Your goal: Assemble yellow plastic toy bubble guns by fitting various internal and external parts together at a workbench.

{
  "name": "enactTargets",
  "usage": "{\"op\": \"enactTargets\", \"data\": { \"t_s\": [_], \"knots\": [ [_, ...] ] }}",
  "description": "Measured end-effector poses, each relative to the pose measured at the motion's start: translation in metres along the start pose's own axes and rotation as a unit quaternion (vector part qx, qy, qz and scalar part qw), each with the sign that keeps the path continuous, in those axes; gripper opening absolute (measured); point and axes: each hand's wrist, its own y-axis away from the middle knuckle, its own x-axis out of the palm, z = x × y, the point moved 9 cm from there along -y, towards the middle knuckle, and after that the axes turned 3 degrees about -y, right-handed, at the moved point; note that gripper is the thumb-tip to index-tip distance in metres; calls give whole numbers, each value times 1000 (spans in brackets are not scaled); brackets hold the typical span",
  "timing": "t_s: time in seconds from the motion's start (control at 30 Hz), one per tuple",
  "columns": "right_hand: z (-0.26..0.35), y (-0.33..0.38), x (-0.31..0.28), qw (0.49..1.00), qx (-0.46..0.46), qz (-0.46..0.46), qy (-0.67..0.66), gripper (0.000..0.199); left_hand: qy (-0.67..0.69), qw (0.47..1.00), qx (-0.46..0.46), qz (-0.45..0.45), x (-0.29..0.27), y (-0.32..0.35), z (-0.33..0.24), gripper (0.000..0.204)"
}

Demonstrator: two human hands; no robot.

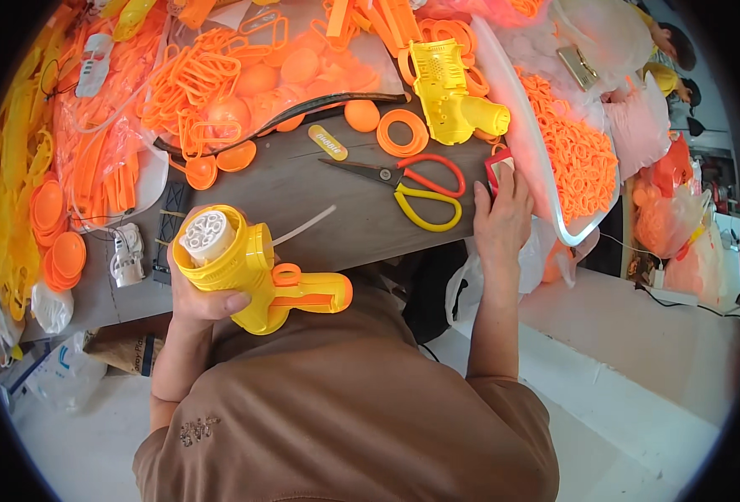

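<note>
My left hand (196, 301) is closed round a yellow toy bubble gun (253, 284) with an orange trigger and orange grip trim. White round nozzles (208, 234) face up at its open end, and a thin clear tube (305, 224) sticks out beside it. At the table's right side, my right hand (502, 219) has its fingers on a small red and white object (497, 171), partly hidden by them. Scissors (399, 182) with one red and one yellow handle lie open between my hands. Beyond them rests a yellow gun shell half (452, 88).
A white-rimmed bin of small orange rings (567, 146) stands at right. Orange loops (194, 84), caps and strips cover the back. Yellow parts (10, 184) are heaped far left. A white motor unit (127, 255) and an orange ring (402, 133) lie on the grey table (303, 243).
</note>
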Motion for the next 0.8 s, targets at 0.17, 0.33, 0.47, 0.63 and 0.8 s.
{"op": "enactTargets", "data": {
  "t_s": [0.17, 0.33, 0.47, 0.63, 0.8],
  "knots": [
    [31, 13, -6, 997, -35, -18, -71, 31, -5, 1000, -7, -5, 1, -1, 3, 84],
    [17, 1, -13, 994, -22, -55, -90, 27, -23, 1000, -4, -1, 0, -1, 5, 83],
    [13, -25, -20, 990, -49, -88, -102, 25, -25, 1000, -1, 0, 4, -3, 3, 83],
    [48, -24, -2, 990, -98, 21, -101, 30, -34, 999, -5, 7, 4, -1, 6, 83],
    [9, -6, 6, 982, -77, -82, -154, 28, -18, 1000, -7, -4, 1, 0, 5, 83]
  ]
}}
